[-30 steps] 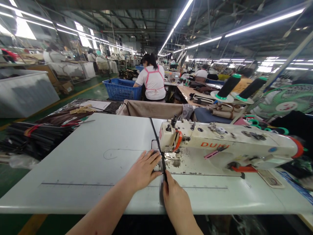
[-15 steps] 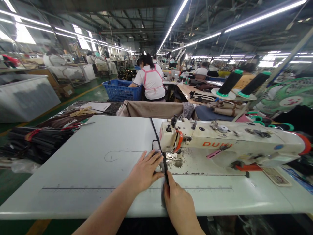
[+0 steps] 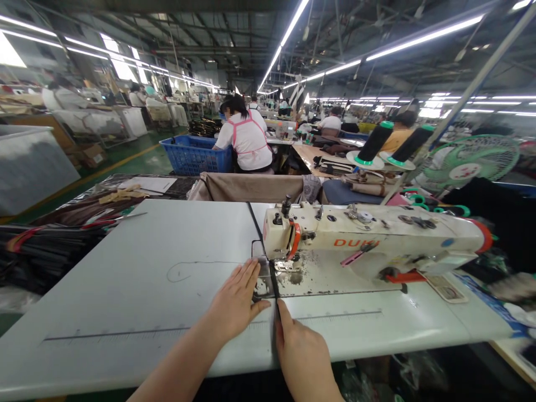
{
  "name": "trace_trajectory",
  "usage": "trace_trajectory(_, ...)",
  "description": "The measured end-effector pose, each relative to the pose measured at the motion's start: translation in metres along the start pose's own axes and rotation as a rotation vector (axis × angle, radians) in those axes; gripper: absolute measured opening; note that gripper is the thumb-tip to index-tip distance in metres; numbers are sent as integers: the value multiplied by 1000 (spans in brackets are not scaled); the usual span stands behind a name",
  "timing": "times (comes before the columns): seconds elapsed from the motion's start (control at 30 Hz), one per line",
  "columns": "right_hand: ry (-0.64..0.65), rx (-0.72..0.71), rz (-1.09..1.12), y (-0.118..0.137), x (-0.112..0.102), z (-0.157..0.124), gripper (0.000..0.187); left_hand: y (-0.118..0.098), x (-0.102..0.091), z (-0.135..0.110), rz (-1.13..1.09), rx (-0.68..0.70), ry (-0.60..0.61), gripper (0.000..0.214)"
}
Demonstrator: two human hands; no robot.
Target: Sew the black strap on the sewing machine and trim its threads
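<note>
Currently my right hand (image 3: 305, 345) has its grip closed on the black strip (image 3: 274, 280), pinching its near part between forefinger and thumb. From there the strip runs away almost towards twelve o'clock across the white table (image 3: 125, 290), passing just beside the head of the sewing machine (image 3: 377, 234), which sits at two o'clock. My left hand (image 3: 235, 298) lies palm down, its grip loose, fingers stretched forward on the strip's nine o'clock side. Two black thread cones (image 3: 376, 143) lean at one o'clock.

Smooth, faintly glossy tabletop (image 3: 125, 296); painted-metal sewing machine (image 3: 377, 237); matt black strip (image 3: 274, 279), perhaps cloth.
</note>
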State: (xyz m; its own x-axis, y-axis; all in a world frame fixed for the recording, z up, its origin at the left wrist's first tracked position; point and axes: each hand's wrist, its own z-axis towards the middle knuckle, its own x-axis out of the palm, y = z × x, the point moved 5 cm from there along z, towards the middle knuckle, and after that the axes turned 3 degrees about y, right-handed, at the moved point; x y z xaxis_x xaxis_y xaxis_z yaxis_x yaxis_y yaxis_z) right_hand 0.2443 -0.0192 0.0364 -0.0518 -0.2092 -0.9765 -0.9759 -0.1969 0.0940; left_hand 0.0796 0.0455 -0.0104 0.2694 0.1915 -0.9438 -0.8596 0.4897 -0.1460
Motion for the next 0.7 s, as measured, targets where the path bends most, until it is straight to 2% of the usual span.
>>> trace_trajectory(0.2, -37, 4, -11, 3, -3, 7, 50, -2, -3, 0, 39, 14, -22, 95)
trace_trajectory(0.47, -57, 2, -9, 2, -4, 11, 53, -1, -9, 2, -32, -50, -31, 79)
trace_trajectory(0.7, 34, 37, 28, 2, -8, 15, 57, 2, -16, 4, -110, -157, -85, 67)
